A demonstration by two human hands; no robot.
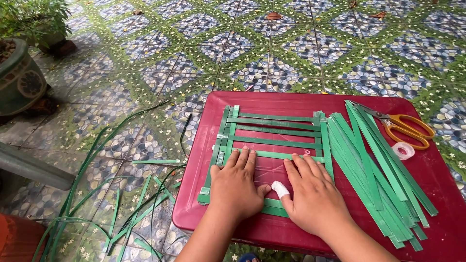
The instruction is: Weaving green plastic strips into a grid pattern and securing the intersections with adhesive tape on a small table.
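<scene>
Currently both hands press flat on a woven lattice of green strips lying on a dark red tabletop set on a patterned tile floor.

Largest first: the tabletop carries the lattice toward its left half. A loose pile of cut green strips fans out just right of it. Past the pile sit orange-handled scissors, and a roll of clear tape lies near the handles. Offcut strips litter the floor to the left, near a green plant pot.

Step in hand, my read: holding the lattice still while a horizontal strip is seated. About five horizontals cross two pairs of verticals, and the lower half looks sparse.

Next move probably calls for freeing one hand without the weave shifting, so the other must keep pressure on the crossings.

Grip state: left hand is spread open, palm down on the left verticals and lower strips, clamping nothing. Right hand is likewise flat and open, fingers touching a horizontal strip. Its thumb carries a white bandage.
</scene>
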